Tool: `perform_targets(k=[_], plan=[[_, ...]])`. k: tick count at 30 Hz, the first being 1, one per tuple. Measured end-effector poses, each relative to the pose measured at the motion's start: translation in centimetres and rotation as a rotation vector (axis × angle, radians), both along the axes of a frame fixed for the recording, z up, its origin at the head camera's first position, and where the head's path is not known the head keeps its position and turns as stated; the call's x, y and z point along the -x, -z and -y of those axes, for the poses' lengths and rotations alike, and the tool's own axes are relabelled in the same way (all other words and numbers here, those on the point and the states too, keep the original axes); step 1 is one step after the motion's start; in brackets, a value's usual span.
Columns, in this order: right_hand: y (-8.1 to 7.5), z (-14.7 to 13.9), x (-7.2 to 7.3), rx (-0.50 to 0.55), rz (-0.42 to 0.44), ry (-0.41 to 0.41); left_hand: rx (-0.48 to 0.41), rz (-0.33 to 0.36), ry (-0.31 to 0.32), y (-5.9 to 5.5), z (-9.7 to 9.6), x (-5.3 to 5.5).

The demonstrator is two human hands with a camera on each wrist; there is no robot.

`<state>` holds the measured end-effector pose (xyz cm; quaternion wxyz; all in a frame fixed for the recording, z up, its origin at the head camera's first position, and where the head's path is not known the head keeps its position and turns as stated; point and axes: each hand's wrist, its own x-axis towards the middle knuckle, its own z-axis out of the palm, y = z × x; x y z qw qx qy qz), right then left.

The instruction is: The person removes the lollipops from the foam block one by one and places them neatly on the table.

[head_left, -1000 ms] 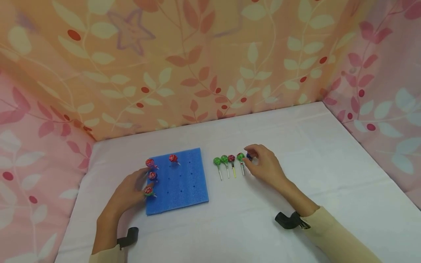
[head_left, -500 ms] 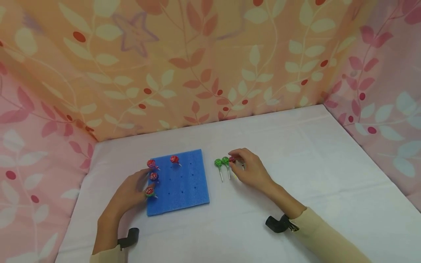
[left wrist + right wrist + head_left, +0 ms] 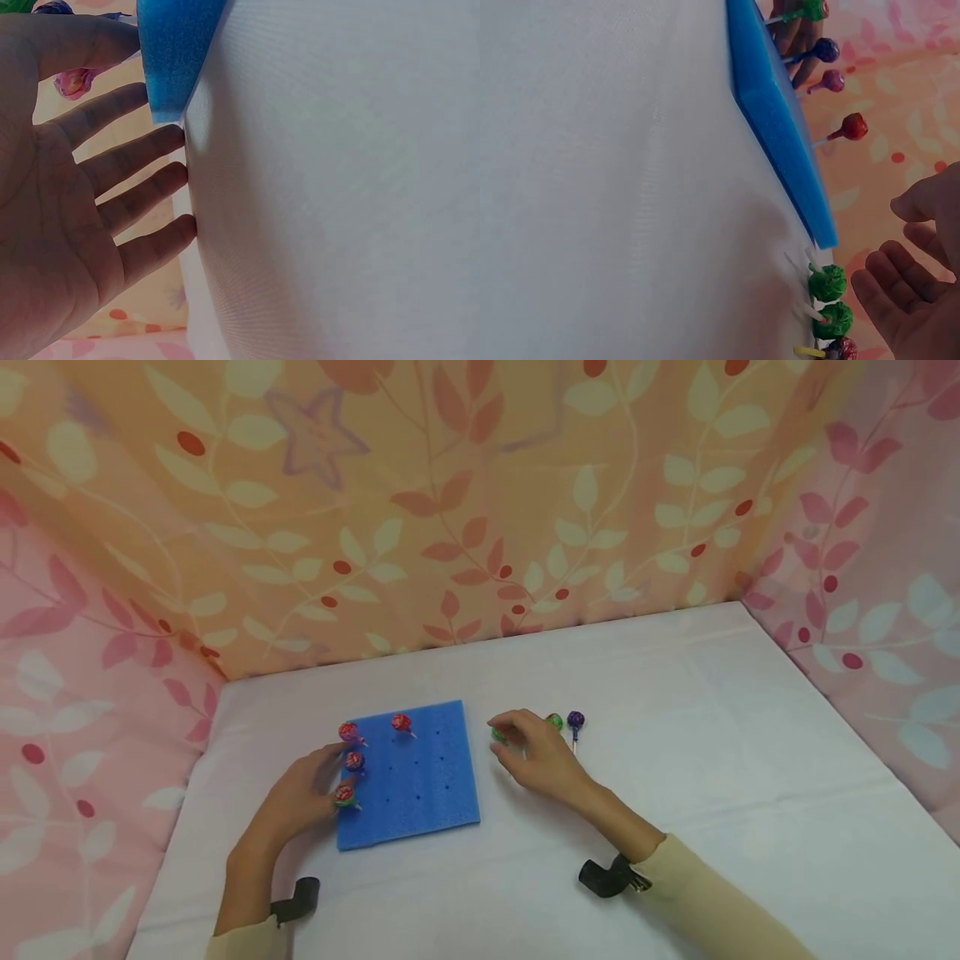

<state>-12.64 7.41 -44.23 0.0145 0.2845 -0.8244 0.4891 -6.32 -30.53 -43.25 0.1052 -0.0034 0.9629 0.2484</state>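
My left hand [image 3: 296, 797] rests at the left edge of a blue foam board [image 3: 442, 806], its thumb against the board and its fingers extended, as the left wrist view shows. Several lollipops stand in the board: three along the left side, including a purple-wrapped one [image 3: 354, 762], and a red one [image 3: 401, 722] in the back row. My right hand [image 3: 536, 760] hovers over loose lollipops right of the board, fingers apart. Nearest to it, in the right wrist view, lie two green lollipops [image 3: 828, 283] and a dark red one [image 3: 841, 349]; no contact shows.
A purple lollipop [image 3: 575, 720] and a green one [image 3: 554, 721] lie just right of my right hand on the white cloth [image 3: 712, 735]. Small holes dot the board. A floral curtain [image 3: 480, 510] closes off the back and sides.
My right hand has moved left along the row, from the purple lollipop at its right end to the green ones near the board. My left hand has stayed in place.
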Motion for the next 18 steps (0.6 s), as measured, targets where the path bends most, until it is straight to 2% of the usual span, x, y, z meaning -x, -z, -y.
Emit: perform_targets(k=[5,12,18], plan=[[0.4,1.2,0.1,0.016,0.022,-0.034,0.004,-0.009,0.006,0.0,-0.1,0.0],[0.8,3.5,0.5,0.036,0.1,-0.091,0.004,-0.01,0.008,0.0,-0.1,0.0],[0.7,5.1,0.9,0.021,0.069,-0.121,0.006,-0.002,0.001,-0.2,-0.2,0.0]])
